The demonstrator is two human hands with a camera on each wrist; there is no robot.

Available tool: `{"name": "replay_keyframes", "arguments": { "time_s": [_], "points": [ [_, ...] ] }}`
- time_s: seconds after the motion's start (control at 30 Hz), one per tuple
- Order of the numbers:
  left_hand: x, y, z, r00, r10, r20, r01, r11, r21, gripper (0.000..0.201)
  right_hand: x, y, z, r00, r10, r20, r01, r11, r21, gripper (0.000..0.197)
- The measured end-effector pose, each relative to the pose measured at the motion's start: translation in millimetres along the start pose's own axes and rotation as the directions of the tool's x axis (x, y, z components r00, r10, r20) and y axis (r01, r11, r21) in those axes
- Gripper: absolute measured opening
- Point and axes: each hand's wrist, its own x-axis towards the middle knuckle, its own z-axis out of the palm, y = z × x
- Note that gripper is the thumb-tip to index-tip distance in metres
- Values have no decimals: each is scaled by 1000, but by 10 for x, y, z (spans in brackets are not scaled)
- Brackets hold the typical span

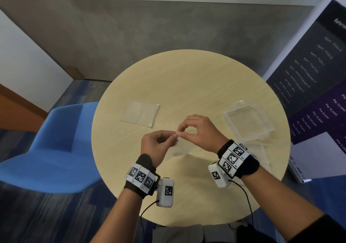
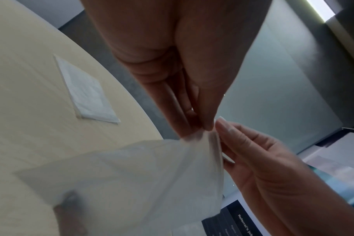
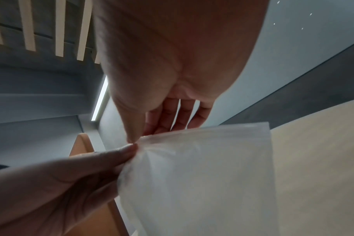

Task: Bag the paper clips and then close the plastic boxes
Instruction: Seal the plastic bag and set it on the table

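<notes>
bag [image 3: 202, 175] held up over worktop [image 1: 187, 78], near edge | left hand [image 1: 156, 147] and right hand [image 1: 201, 132] both pinching top corner | thin, limp, slippery film (likely clings shut) | best taken at mouth edge, one layer per grip

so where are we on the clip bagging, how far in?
Early. Done: nothing visibly. In hand: left hand and right hand pinch a clear bag at its top edge. Left: no clips in view; spare bags lie flat; plastic box stands open.
</notes>
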Motion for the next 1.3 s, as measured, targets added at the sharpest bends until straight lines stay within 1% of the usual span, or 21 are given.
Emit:
{"name": "replay_keyframes", "arguments": {
  "time_s": [0.07, 0.13, 0.2, 0.3, 0.4, 0.47, 0.5, 0.6, 0.67, 0.73, 0.8, 0.87, 0.93, 1.0, 1.07, 1.1, 1.17, 1.23, 1.3],
  "points": [
    [-3, 21, -4, 1000, -6, 13, 6, 1000, 14, 12, -10, 14, 14, 1000, -10, 18, 10, 999, -34, 11],
    [10, 37, -31, 1000, -1, -1, 1, 1000, 22, 12, -35, 45, 13, 999, -9, 37, 11, 998, -55, 10],
    [48, 34, -115, 999, -13, -52, 13, 1000, 6, 11, -68, 120, -39, 999, 18, 40, -15, 997, -70, 7],
    [102, 7, -297, 993, -40, -114, 37, 999, -32, 8, -142, 263, -150, 995, 94, 34, -92, 995, -47, 6],
    [99, 2, -390, 992, -47, -115, 43, 999, -33, 5, -174, 313, -162, 990, 136, 44, -137, 990, 22, 7],
    [82, 24, -396, 990, -7, -138, 7, 1000, -7, 6, -159, 264, -110, 981, 182, 61, -188, 977, 104, 7],
    [78, 48, -402, 988, 24, -152, -22, 1000, 10, 7, -141, 228, -81, 971, 226, 77, -236, 955, 180, 6],
    [100, 160, -472, 978, 112, -174, -97, 991, 96, 8, -89, 103, 42, 923, 334, 192, -385, 814, 434, 6],
    [147, 246, -559, 976, 135, -172, -102, 977, 188, 8, -67, 35, 160, 887, 348, 302, -459, 734, 501, 8],
    [213, 325, -645, 981, 131, -142, -80, 944, 319, 7, -65, -18, 295, 846, 342, 410, -524, 677, 517, 9],
    [302, 365, -680, 992, 98, -81, -54, 901, 430, 8, -92, -54, 421, 796, 344, 498, -587, 638, 499, 11],
    [406, 336, -645, 998, 57, -21, -38, 850, 525, 7, -152, -61, 529, 751, 362, 552, -640, 606, 474, 13],
    [517, 227, -561, 1000, 10, 28, -25, 779, 627, 8, -221, -25, 596, 713, 405, 572, -683, 585, 437, 15],
    [626, 39, -463, 997, -62, 45, 14, 723, 691, 10, -275, 62, 631, 676, 458, 577, -721, 574, 388, 17],
    [726, -191, -380, 987, -160, 16, 104, 713, 693, 12, -304, 195, 648, 646, 520, 559, -750, 569, 337, 20],
    [761, -299, -340, 980, -199, -5, 150, 717, 681, 13, -309, 279, 655, 639, 557, 530, -756, 583, 299, 20],
    [814, -484, -263, 974, -225, -34, 190, 719, 668, 13, -308, 451, 666, 648, 623, 438, -751, 620, 229, 21],
    [879, -629, -207, 978, -195, -72, 195, 738, 646, 11, -304, 589, 660, 668, 662, 340, -738, 650, 184, 25],
    [963, -720, -193, 978, -165, -130, 210, 751, 626, 14, -302, 655, 615, 688, 660, 301, -716, 684, 137, 29]
  ]
}}
